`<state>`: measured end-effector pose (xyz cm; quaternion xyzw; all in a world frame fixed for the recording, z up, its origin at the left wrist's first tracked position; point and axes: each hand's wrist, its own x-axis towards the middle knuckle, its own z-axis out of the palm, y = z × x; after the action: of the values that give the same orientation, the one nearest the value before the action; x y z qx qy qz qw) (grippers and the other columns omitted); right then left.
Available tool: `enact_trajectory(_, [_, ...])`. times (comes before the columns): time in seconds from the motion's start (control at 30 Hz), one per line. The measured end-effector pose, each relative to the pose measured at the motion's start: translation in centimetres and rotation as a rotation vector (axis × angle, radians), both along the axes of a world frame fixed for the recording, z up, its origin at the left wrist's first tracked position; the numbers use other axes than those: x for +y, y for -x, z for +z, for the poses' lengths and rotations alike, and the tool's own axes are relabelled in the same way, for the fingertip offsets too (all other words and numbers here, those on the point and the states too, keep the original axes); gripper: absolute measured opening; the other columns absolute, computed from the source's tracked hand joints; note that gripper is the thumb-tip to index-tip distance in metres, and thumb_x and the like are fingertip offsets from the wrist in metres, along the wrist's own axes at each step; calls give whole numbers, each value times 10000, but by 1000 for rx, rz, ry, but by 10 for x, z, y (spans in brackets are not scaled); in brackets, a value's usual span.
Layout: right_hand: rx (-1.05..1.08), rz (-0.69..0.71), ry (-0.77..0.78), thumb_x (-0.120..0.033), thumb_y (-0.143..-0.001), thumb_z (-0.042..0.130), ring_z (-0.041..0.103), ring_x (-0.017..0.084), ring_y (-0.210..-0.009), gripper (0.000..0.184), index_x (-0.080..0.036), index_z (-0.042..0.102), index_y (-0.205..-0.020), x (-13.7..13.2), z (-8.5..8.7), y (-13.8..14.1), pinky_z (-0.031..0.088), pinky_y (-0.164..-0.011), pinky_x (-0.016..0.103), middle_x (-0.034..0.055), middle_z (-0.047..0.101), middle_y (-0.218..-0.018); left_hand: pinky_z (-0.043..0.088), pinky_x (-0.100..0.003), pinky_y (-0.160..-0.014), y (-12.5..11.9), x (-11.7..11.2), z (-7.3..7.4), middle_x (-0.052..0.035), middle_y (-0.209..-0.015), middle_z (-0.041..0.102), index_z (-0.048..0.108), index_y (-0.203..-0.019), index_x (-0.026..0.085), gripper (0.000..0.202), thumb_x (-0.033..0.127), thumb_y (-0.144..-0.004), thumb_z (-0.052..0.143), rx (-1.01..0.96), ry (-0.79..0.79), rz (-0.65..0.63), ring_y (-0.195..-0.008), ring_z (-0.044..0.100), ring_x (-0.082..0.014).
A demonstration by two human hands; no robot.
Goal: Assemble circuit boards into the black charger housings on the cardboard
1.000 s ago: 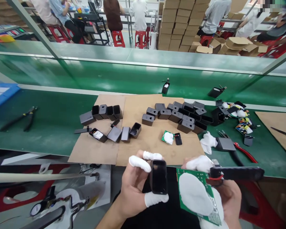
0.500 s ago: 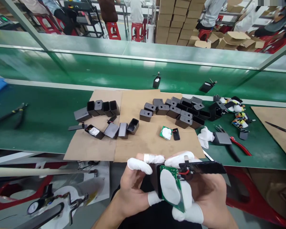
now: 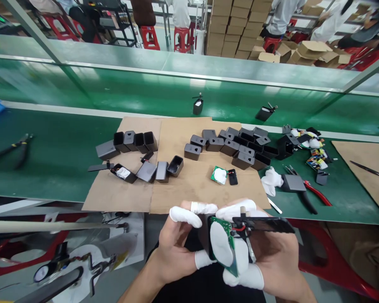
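Note:
My left hand (image 3: 177, 244), with white finger cots, grips a small black housing (image 3: 205, 235) low in the view. My right hand (image 3: 268, 261) holds a green circuit board with a white pad (image 3: 222, 246) against the housing's open end. A flat black cover (image 3: 268, 225) hangs from the board by red wires at my right fingertips. Both hands are closed and touch each other, just in front of the cardboard sheet (image 3: 177, 193).
Several black housings (image 3: 236, 147) are heaped on the cardboard, and another group (image 3: 135, 141) lies to the left. A spare board with a cover (image 3: 222, 176), red-handled cutters (image 3: 316, 193), black pliers (image 3: 9, 149) and more parts (image 3: 312, 147) lie on the green bench. People sit beyond.
My right hand has brought the circuit board leftwards from beside the housing up against its opening. The two hands have closed together, and the view has shifted slightly.

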<state>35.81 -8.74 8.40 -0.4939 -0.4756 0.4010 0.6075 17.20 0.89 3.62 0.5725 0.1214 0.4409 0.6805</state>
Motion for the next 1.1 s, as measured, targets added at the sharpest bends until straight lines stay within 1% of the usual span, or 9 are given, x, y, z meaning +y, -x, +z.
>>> enact_trajectory(0.1, [-26,-16,-3,-255,-661,1062,767,323,-909,659,-306,798,-1263,-1,0,0,698,-800,475,81,781,-1049,616,-434,-1106,1,-1,-2,-114,-1360,707,593,-1222,303,716,66,-686,1005,-2,17,-6,-1324,716,-324])
enact_trajectory(0.17, [-52,-11,8,-226,-669,1054,778,328,-913,676,-304,787,-1285,-1,1,0,702,-818,480,81,787,-1047,607,-431,-1123,1,-1,-4,-117,-1367,705,592,-1224,300,723,71,-680,1010,-8,21,-10,-1344,705,-324])
enact_trajectory(0.27, [-68,5,21,-191,-692,1032,788,331,-944,687,-314,771,-1315,-1,1,-1,706,-824,470,90,788,-1122,605,-411,-1126,1,-1,-5,-111,-1346,704,598,-1218,290,723,67,-671,1013,-24,18,-5,-1348,704,-320])
enact_trajectory(0.43, [-82,11,2,-190,-657,1056,775,331,-1020,779,-334,750,-1359,0,-1,-1,702,-873,452,85,778,-1189,604,-400,-1127,0,0,-6,-119,-1363,694,595,-1230,289,721,72,-681,1008,-35,10,-7,-1348,704,-317])
enact_trajectory(0.57, [-72,57,7,-159,-686,1038,773,324,-1057,771,-343,740,-1373,2,0,-1,690,-899,437,85,775,-1214,599,-430,-1145,-1,1,-6,-124,-1349,703,598,-1221,287,715,89,-675,1016,-30,-2,-2,-1360,698,-333])
enact_trajectory(0.63, [-76,69,15,-150,-687,1036,772,320,-1063,778,-343,737,-1380,3,1,-2,685,-914,432,84,774,-1223,604,-426,-1140,-1,2,-6,-119,-1332,712,597,-1217,289,719,94,-669,1021,-25,-12,0,-1360,700,-331])
enact_trajectory(0.8, [-100,66,4,-172,-704,1032,763,313,-1070,724,-327,750,-1352,4,2,-2,674,-953,440,87,777,-1229,608,-400,-1131,-1,4,-4,-110,-1321,723,598,-1212,287,700,107,-682,1018,-26,-28,4,-1338,716,-312])
enact_trajectory(1.0, [-85,47,5,-209,-707,1038,750,334,-1074,735,-329,747,-1372,5,0,-1,671,-938,475,102,772,-1245,605,-447,-1128,-1,4,-3,-114,-1331,722,612,-1208,298,672,108,-699,1007,4,1,-4,-1327,720,-334])
enact_trajectory(1.1, [-120,39,2,-221,-721,1030,727,341,-1105,708,-328,748,-1362,6,0,-1,665,-944,489,108,746,-1255,612,-433,-1106,0,3,-4,-118,-1326,722,619,-1204,298,684,106,-681,1015,1,-4,8,-1309,727,-331])
